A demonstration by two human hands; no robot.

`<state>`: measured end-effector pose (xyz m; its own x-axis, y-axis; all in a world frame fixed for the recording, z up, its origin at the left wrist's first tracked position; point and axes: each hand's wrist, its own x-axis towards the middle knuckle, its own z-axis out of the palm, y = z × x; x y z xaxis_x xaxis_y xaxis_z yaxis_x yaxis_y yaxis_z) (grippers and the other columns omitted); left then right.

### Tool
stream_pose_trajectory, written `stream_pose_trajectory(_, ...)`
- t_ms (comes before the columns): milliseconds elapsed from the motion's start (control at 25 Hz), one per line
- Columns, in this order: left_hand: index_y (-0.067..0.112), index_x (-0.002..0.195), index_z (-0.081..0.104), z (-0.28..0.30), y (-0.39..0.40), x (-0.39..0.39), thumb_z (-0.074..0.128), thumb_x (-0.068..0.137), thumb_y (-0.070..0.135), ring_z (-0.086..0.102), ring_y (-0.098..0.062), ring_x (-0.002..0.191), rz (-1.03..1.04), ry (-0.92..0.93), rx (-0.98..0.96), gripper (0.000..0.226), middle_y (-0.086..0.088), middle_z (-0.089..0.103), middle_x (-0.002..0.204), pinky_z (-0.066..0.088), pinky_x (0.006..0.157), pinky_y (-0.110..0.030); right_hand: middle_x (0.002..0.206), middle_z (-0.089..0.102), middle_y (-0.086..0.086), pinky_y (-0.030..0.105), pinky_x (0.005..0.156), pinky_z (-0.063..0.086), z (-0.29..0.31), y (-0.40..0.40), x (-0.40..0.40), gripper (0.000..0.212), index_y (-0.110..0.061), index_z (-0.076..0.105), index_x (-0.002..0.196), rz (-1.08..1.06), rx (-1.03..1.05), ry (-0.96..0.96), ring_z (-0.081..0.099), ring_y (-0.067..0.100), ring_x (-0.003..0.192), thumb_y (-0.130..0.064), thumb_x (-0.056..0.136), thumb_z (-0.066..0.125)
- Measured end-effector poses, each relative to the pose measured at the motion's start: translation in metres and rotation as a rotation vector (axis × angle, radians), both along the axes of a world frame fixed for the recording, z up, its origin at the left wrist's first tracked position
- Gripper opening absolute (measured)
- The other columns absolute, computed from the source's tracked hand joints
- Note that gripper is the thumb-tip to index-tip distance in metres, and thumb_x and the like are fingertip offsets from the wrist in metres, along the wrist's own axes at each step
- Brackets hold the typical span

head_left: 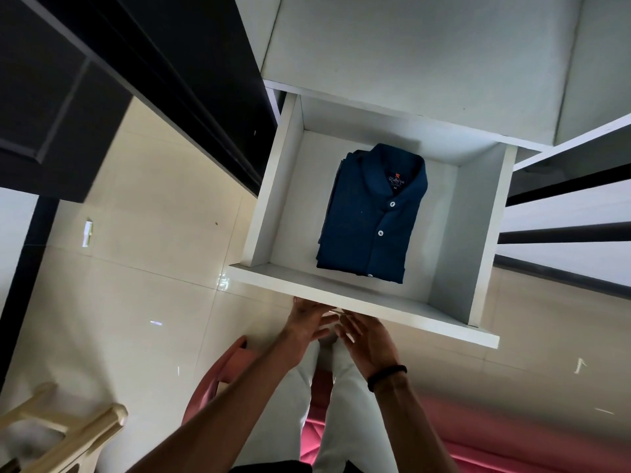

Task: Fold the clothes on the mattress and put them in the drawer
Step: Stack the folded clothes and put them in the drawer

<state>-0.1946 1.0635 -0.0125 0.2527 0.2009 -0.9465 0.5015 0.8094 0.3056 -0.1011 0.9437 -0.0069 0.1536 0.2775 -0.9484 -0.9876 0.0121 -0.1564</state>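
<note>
A folded dark blue shirt [370, 216] with white buttons lies flat inside the white drawer [362, 302], which stands pulled out from the white wardrobe. Both hands sit just below the drawer's front panel. My left hand [305, 322] has its fingers spread against the underside of the front edge. My right hand [367, 339], with a black band on the wrist, is beside it, fingers apart and holding nothing. The mattress is not in view.
A dark open wardrobe door [102, 80] hangs at the left. White shelves [563, 206] with dark gaps run along the right. A cream plastic stool [68, 435] stands at the lower left, pink furniture [478, 435] at the bottom, glossy beige floor tiles [143, 268] between.
</note>
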Motion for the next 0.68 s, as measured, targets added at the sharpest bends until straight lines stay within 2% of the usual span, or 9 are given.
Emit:
stream_pose_trajectory(80,0.000,0.123,0.062,0.009,-0.001,-0.008,0.075,0.088,0.018,0.072,-0.028,0.109,0.041,-0.064,-0.023,0.041,-0.015,0.075,0.117,0.056,0.085,-0.037,0.108,0.069,0.021,0.057,0.106,0.046,0.013,-0.003,-0.004,0.016,0.001,0.065,0.099,-0.019,0.071,0.015,0.066,0.036,0.109,-0.004,0.086,0.057)
stream_pose_trajectory(160,0.006,0.112,0.064,0.013,0.000,-0.017,0.084,0.075,0.025,0.072,-0.029,0.107,0.145,-0.147,-0.081,0.046,-0.014,0.074,0.114,0.055,0.087,-0.041,0.097,0.070,0.017,0.062,0.109,0.039,0.022,-0.009,-0.004,0.017,-0.005,0.067,0.082,-0.075,0.140,0.034,0.068,0.032,0.098,-0.007,0.090,0.052)
stream_pose_trajectory(240,0.011,0.106,0.066,0.011,-0.001,-0.018,0.086,0.076,0.022,0.069,-0.025,0.093,0.268,-0.172,-0.170,0.038,-0.010,0.071,0.102,0.055,0.084,-0.040,0.096,0.069,0.015,0.060,0.106,0.041,0.017,-0.016,-0.008,0.006,-0.009,0.067,0.084,-0.080,0.209,0.007,0.068,0.030,0.093,-0.013,0.087,0.070)
stream_pose_trajectory(320,0.014,0.104,0.065,0.012,-0.010,-0.013,0.078,0.082,0.016,0.063,-0.020,0.079,0.400,-0.193,-0.256,0.026,-0.009,0.064,0.091,0.053,0.076,-0.036,0.096,0.064,0.014,0.054,0.101,0.044,0.010,-0.019,-0.010,0.040,-0.008,0.062,0.092,-0.120,0.256,-0.011,0.066,0.028,0.091,-0.019,0.068,0.094)
stream_pose_trajectory(360,0.015,0.106,0.065,0.013,-0.017,-0.011,0.075,0.087,0.017,0.061,-0.019,0.076,0.458,-0.216,-0.271,0.021,-0.008,0.062,0.089,0.052,0.073,-0.035,0.095,0.061,0.013,0.051,0.099,0.047,0.008,-0.020,-0.011,0.050,-0.008,0.060,0.093,-0.137,0.265,-0.023,0.065,0.027,0.089,-0.022,0.064,0.098)
stream_pose_trajectory(440,0.016,0.110,0.066,0.014,-0.025,-0.010,0.067,0.095,0.023,0.062,-0.020,0.080,0.555,-0.256,-0.284,0.016,-0.008,0.061,0.092,0.054,0.073,-0.034,0.091,0.062,0.012,0.047,0.091,0.055,0.015,-0.015,-0.012,0.051,-0.007,0.061,0.094,-0.167,0.304,-0.044,0.068,0.027,0.087,-0.027,0.065,0.098)
stream_pose_trajectory(560,0.012,0.127,0.060,0.009,-0.023,-0.002,0.080,0.087,0.036,0.058,-0.022,0.087,0.604,-0.305,-0.303,0.050,-0.009,0.066,0.102,0.057,0.076,-0.035,0.089,0.066,0.010,0.039,0.075,0.062,0.021,-0.002,-0.005,0.040,-0.009,0.069,0.093,-0.200,0.255,-0.077,0.072,0.025,0.082,-0.031,0.070,0.093)
stream_pose_trajectory(640,0.014,0.135,0.053,0.005,-0.014,0.009,0.092,0.073,0.043,0.054,-0.019,0.081,0.568,-0.318,-0.298,0.079,-0.006,0.065,0.099,0.055,0.075,-0.034,0.089,0.066,0.006,0.037,0.074,0.061,0.016,0.007,0.004,0.045,-0.012,0.067,0.097,-0.178,0.233,-0.107,0.069,0.021,0.081,-0.038,0.071,0.093)
stream_pose_trajectory(680,0.015,0.134,0.053,0.003,-0.009,0.016,0.095,0.067,0.044,0.053,-0.017,0.077,0.560,-0.312,-0.282,0.085,-0.005,0.064,0.098,0.055,0.072,-0.033,0.090,0.064,0.004,0.036,0.074,0.059,0.012,0.012,0.010,0.042,-0.014,0.064,0.100,-0.156,0.226,-0.120,0.066,0.019,0.080,-0.042,0.077,0.087)
